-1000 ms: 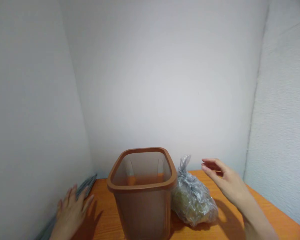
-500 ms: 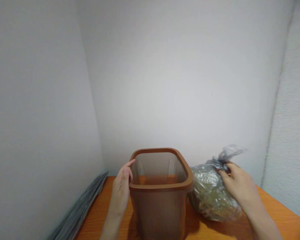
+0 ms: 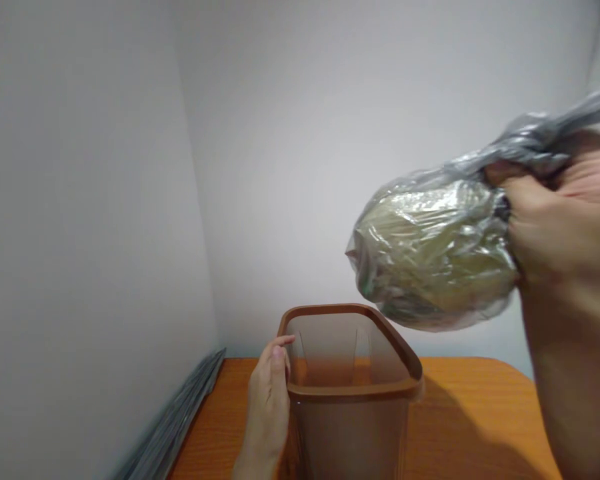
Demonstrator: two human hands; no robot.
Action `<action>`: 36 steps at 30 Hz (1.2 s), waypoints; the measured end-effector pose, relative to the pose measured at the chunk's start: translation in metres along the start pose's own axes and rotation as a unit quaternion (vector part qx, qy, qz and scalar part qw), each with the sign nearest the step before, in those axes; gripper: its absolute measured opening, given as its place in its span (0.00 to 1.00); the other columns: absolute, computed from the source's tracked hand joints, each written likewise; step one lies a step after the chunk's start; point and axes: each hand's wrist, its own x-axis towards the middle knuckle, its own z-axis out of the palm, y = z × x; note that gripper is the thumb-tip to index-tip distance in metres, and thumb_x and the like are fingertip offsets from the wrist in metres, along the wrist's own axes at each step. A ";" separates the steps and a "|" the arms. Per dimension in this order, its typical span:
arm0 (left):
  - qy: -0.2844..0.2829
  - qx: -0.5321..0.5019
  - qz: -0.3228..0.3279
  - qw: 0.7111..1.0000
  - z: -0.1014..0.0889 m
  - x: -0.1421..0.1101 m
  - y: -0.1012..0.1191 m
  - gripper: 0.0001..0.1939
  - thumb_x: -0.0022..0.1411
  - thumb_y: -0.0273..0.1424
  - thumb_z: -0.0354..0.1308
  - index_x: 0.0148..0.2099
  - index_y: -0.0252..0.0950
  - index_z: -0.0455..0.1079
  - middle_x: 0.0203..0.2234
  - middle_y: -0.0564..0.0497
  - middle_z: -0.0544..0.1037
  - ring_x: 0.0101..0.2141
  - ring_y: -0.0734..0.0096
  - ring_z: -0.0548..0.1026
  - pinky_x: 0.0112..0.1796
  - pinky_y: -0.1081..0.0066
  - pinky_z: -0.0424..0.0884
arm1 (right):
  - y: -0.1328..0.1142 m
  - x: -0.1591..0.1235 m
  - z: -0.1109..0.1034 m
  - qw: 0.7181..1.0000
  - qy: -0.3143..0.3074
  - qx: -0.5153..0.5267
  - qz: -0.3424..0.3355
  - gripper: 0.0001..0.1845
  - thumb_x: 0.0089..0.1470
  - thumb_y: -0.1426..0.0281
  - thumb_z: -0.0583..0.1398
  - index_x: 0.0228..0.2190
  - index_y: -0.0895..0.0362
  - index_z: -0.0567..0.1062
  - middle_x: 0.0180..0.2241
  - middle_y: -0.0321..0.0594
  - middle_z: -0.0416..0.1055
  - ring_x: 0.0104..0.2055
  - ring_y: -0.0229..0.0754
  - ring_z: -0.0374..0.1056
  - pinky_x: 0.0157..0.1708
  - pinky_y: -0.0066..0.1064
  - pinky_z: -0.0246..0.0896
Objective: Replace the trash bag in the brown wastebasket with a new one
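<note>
My right hand point(image 3: 565, 220) grips the twisted neck of a clear plastic bag point(image 3: 430, 253), holding it in the air above and to the right of a brown translucent plastic bin point(image 3: 350, 427). Something pale and greenish-yellow fills the bag, though its wrinkled film hides what it is. My left hand point(image 3: 267, 407) is at the left side of the bin, with its fingers curled against the rim. The bin stands upright with its top open, and its inside shows no contents.
The bin stands on an orange wood-grain table point(image 3: 470, 400) in a corner between pale walls. A flat grey bundle point(image 3: 173, 420) leans along the left wall beside the table's edge.
My right hand has lifted the bag off the table, high up to the right. My left hand has stayed at the bin's rim, and the view has tilted slightly.
</note>
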 end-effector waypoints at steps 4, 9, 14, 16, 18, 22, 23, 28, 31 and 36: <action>0.000 0.007 0.009 1.000 0.001 -0.001 -0.001 0.27 0.72 0.49 0.37 0.48 0.37 0.70 0.27 0.54 0.65 0.31 0.66 0.66 0.35 0.68 0.61 | -0.012 -0.003 0.053 1.000 0.013 0.016 0.006 0.05 0.55 0.63 0.61 0.34 0.49 0.75 0.36 0.39 0.76 0.36 0.48 0.70 0.36 0.40 0.63; 0.029 0.021 0.029 0.999 0.002 -0.004 -0.011 0.21 0.73 0.46 0.36 0.47 0.39 0.64 0.41 0.47 0.71 0.45 0.62 0.70 0.46 0.65 0.65 | 0.013 -0.051 0.102 0.989 -0.128 0.005 0.074 0.09 0.52 0.63 0.60 0.31 0.57 0.73 0.30 0.40 0.74 0.32 0.43 0.67 0.33 0.34 0.57; 0.091 0.128 0.130 0.979 -0.005 0.004 0.009 0.11 0.73 0.39 0.44 0.50 0.40 0.60 0.56 0.42 0.65 0.60 0.58 0.61 0.60 0.55 0.56 | 0.027 -0.088 0.115 0.954 -0.284 -0.001 0.100 0.08 0.50 0.64 0.60 0.26 0.56 0.72 0.27 0.38 0.73 0.30 0.42 0.66 0.31 0.32 0.54; 0.089 0.200 0.204 0.954 -0.005 0.016 0.032 0.09 0.72 0.36 0.47 0.48 0.40 0.63 0.53 0.43 0.67 0.58 0.58 0.63 0.60 0.55 0.56 | 0.029 -0.093 0.114 0.940 -0.323 0.010 0.112 0.08 0.49 0.64 0.62 0.25 0.56 0.72 0.25 0.37 0.72 0.29 0.41 0.65 0.29 0.31 0.54; 0.019 0.231 0.246 0.941 -0.001 0.031 0.055 0.08 0.72 0.34 0.48 0.47 0.40 0.66 0.48 0.45 0.71 0.53 0.60 0.67 0.56 0.59 0.61 | 0.030 -0.096 0.114 0.927 -0.353 0.022 0.125 0.09 0.47 0.65 0.64 0.25 0.56 0.71 0.24 0.36 0.71 0.28 0.40 0.64 0.28 0.30 0.53; -0.138 0.235 0.245 0.930 0.020 0.062 0.075 0.08 0.64 0.36 0.60 0.44 0.38 0.70 0.41 0.47 0.76 0.44 0.60 0.72 0.46 0.64 0.65 | 0.030 -0.103 0.110 0.900 -0.397 0.059 0.170 0.14 0.47 0.61 0.66 0.23 0.56 0.69 0.21 0.35 0.68 0.25 0.39 0.64 0.24 0.29 0.54; -0.163 0.230 0.232 0.931 0.024 0.068 0.074 0.07 0.62 0.35 0.62 0.40 0.38 0.71 0.37 0.49 0.76 0.41 0.61 0.73 0.43 0.65 0.65 | 0.030 -0.105 0.108 0.889 -0.413 0.080 0.183 0.15 0.49 0.59 0.64 0.25 0.56 0.69 0.22 0.36 0.69 0.25 0.39 0.65 0.23 0.29 0.57; -0.191 0.177 0.176 0.949 0.029 0.085 0.052 0.07 0.62 0.31 0.58 0.31 0.37 0.68 0.24 0.54 0.73 0.27 0.70 0.69 0.31 0.71 0.61 | 0.032 -0.116 0.085 0.866 -0.423 0.145 0.223 0.15 0.60 0.60 0.55 0.43 0.57 0.65 0.30 0.38 0.72 0.30 0.40 0.71 0.29 0.32 0.69; -0.194 0.139 0.158 0.958 0.028 0.085 0.045 0.07 0.62 0.32 0.56 0.31 0.36 0.66 0.24 0.55 0.71 0.28 0.72 0.68 0.29 0.73 0.61 | 0.031 -0.122 0.070 0.896 -0.392 0.129 0.166 0.11 0.54 0.65 0.61 0.38 0.55 0.65 0.33 0.37 0.71 0.32 0.39 0.69 0.31 0.31 0.67; -0.209 0.114 0.152 0.959 0.034 0.078 0.050 0.06 0.62 0.31 0.54 0.31 0.37 0.64 0.25 0.56 0.70 0.29 0.73 0.68 0.31 0.73 0.62 | 0.024 -0.134 0.068 0.907 -0.420 0.033 0.012 0.13 0.50 0.72 0.64 0.38 0.55 0.68 0.37 0.40 0.71 0.39 0.43 0.66 0.39 0.35 0.61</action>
